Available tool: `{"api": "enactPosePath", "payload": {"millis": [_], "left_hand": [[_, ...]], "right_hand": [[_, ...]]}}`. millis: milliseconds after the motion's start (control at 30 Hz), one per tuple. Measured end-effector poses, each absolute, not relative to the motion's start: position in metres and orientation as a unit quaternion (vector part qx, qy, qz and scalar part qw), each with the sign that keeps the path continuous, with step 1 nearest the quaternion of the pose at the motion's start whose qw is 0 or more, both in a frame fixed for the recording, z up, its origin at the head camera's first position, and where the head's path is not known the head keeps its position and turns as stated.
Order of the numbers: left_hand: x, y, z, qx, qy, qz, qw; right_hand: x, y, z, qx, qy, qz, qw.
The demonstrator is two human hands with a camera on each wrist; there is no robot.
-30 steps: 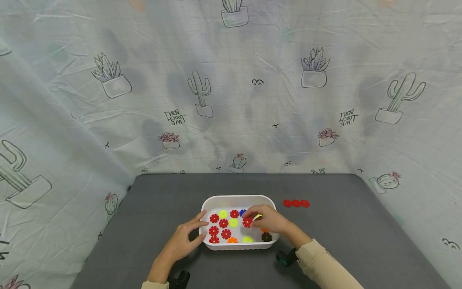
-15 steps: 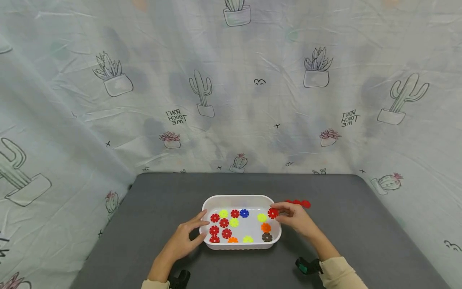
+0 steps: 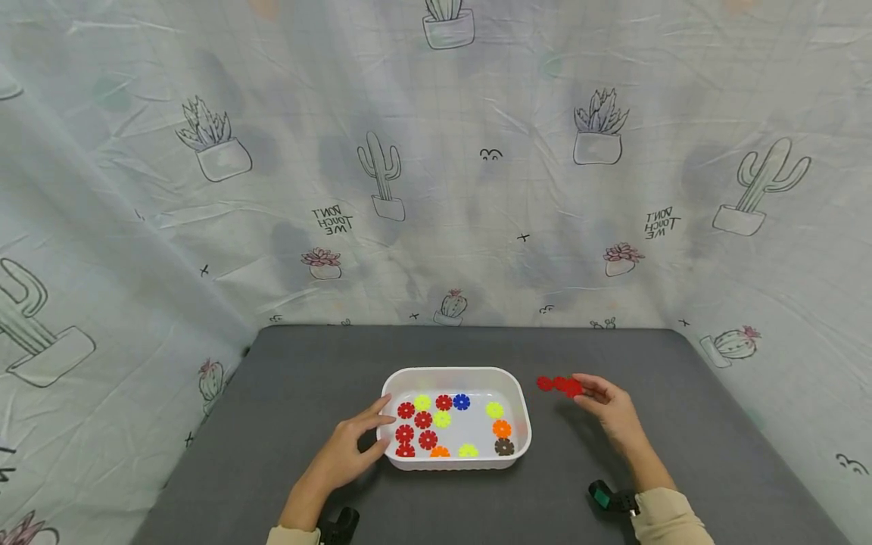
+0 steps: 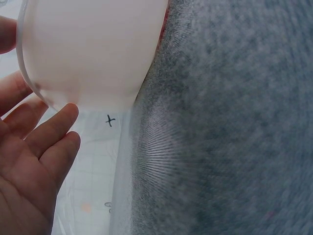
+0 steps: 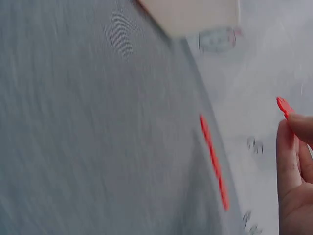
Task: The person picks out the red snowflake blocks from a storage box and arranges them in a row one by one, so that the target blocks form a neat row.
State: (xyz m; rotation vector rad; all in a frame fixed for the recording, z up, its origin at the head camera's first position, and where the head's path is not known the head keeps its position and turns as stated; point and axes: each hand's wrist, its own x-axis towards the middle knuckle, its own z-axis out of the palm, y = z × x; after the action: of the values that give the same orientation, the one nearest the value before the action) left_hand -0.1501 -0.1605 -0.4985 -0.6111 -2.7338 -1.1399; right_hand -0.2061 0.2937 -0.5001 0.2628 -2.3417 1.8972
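A white plastic tray [image 3: 450, 372] sits mid-table and holds several flower-shaped discs: red ones [image 3: 415, 428] at its left, plus yellow, blue, orange and one dark one. My left hand [image 3: 376, 430] rests with straight fingers [image 4: 49, 129] against the tray's [image 4: 93, 49] left end. To the tray's right, my right hand [image 3: 584, 389] pinches a red disc [image 3: 574, 388] at its fingertips, right at the end of a short row of red discs [image 3: 550, 384] on the table. In the right wrist view the pinched disc [image 5: 283, 106] is just above that row [image 5: 213, 159].
The table [image 3: 306, 378] has a dark grey felt top. A cactus-print cloth [image 3: 436, 189] hangs behind it and on both sides. Wrist cameras sit on both forearms near the table's front edge.
My right hand lifted a red disc out of the tray and carried it right, over the rim, to the row of red discs. The left hand stayed on the tray.
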Motion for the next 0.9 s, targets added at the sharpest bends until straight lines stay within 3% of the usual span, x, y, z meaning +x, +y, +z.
{"api": "enactPosePath", "payload": {"millis": [167, 400, 900], "left_hand": [[-0.150, -0.160, -0.498, -0.200, -0.903, -0.375, 0.059], [-0.150, -0.160, -0.498, -0.195, -0.905, -0.375, 0.055], [-0.151, -0.159, -0.499, -0.191, -0.904, -0.378, 0.056]], "right_hand": [[-0.214, 0.313, -0.508, 0.023, -0.775, 0.627, 0.080], [-0.228, 0.332, -0.512, -0.042, -0.802, 0.595, 0.040], [-0.248, 0.339, -0.521, -0.067, -0.863, 0.499, 0.044]]}}
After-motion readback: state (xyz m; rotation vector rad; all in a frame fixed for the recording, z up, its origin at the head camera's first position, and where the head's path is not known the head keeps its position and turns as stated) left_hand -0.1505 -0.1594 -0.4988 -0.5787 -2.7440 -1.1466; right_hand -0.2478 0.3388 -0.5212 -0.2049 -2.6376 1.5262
